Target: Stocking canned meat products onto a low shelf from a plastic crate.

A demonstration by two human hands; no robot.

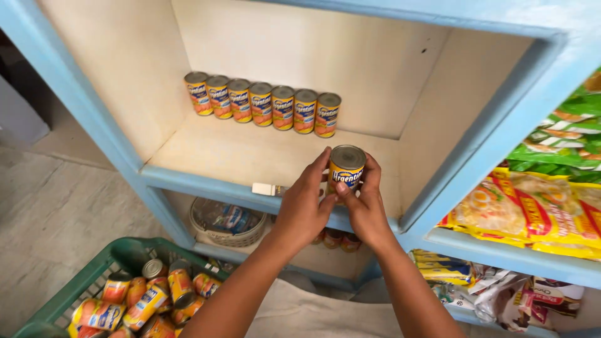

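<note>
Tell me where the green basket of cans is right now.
The green basket sits on the floor at lower left, below the blue shelf, left of the person's forearms.

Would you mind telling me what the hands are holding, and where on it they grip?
Both hands hold one upright can by its sides: the left hand on its left side, the right hand on its right, lid left uncovered.
</note>
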